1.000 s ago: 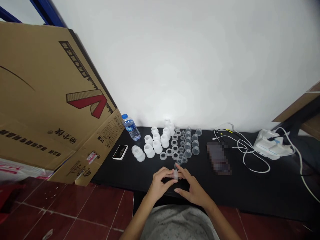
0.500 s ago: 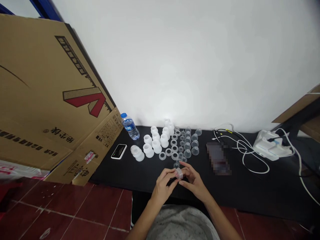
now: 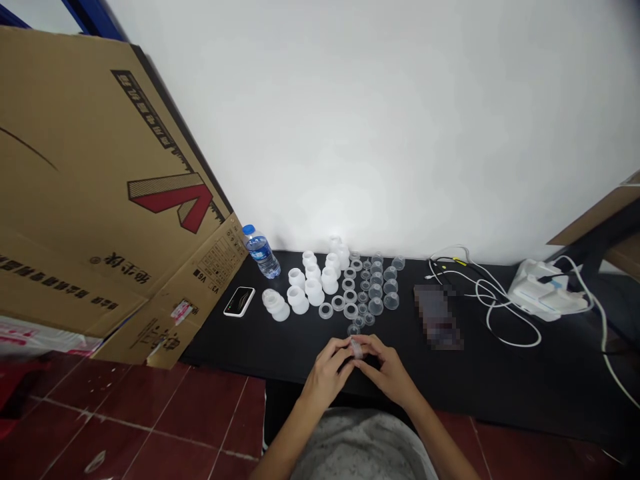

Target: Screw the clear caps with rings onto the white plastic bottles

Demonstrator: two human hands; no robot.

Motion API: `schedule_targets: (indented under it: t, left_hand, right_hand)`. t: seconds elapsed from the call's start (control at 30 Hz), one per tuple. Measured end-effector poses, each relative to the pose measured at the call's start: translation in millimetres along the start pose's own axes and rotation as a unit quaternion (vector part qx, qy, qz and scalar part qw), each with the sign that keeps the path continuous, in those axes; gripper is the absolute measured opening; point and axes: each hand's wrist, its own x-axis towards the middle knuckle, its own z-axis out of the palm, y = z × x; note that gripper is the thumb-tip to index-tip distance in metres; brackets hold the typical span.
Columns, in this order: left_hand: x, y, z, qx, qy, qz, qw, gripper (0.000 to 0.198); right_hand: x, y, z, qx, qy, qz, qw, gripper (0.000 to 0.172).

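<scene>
My left hand (image 3: 327, 373) and my right hand (image 3: 387, 370) meet above the near edge of the black table (image 3: 500, 380). Between their fingertips they pinch a small transparent plastic cup (image 3: 357, 348), partly hidden by my fingers. Just beyond my fingers sits a small transparent cup (image 3: 353, 330) on the table. Further back stand rows of transparent cups (image 3: 375, 306), transparent rings (image 3: 351, 311) and frosted white silicone pieces (image 3: 314, 292). Neither hand touches these rows.
A smartphone (image 3: 239, 301) and a water bottle (image 3: 261, 252) stand left of the rows, beside a large cardboard sheet (image 3: 100, 200). To the right lie a pixelated object (image 3: 437, 317), white cables (image 3: 500, 313) and a white device (image 3: 545, 300). A wall rises behind the table.
My hands have drawn closer together, and my fingers now cover more of the small cup. The cup has moved slightly toward my body. The view has shifted only slightly.
</scene>
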Motion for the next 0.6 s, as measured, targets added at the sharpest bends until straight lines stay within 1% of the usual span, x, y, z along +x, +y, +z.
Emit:
schedule_targets:
  t: [0.07, 0.13, 0.2, 0.27, 0.43, 0.5, 0.6]
  left_hand:
    - [3, 3, -1.7, -0.034, -0.003, -0.013, 0.999, 0.025]
    - [9, 7, -4.6, -0.086, -0.008, -0.04, 0.995, 0.031]
    - [13, 11, -7.5, -0.137, -0.011, -0.066, 0.988, 0.038]
    - [16, 13, -8.9, -0.163, -0.01, -0.079, 0.983, 0.037]
    - [15, 7, -4.9, -0.134, 0.032, -0.083, 0.987, 0.011]
    - [14, 5, -3.1, -0.128, 0.037, -0.085, 0.988, 0.011]
    - [15, 6, -3.1, -0.134, 0.026, -0.094, 0.986, 0.014]
  right_hand:
    - [1, 1, 2, 0.036, 0.02, 0.017, 0.999, 0.037]
    - [2, 2, 3, 0.069, 0.045, 0.033, 0.996, 0.036]
    - [2, 3, 4, 0.083, 0.066, 0.038, 0.994, 0.036]
    - [2, 3, 3, 0.078, 0.08, 0.033, 0.993, 0.036]
    - [0, 1, 2, 0.059, 0.073, 0.03, 0.995, 0.034]
    - [0, 0, 3, 0.058, 0.072, 0.035, 0.995, 0.033]
    - [0, 1, 4, 0.048, 0.085, 0.038, 0.994, 0.033]
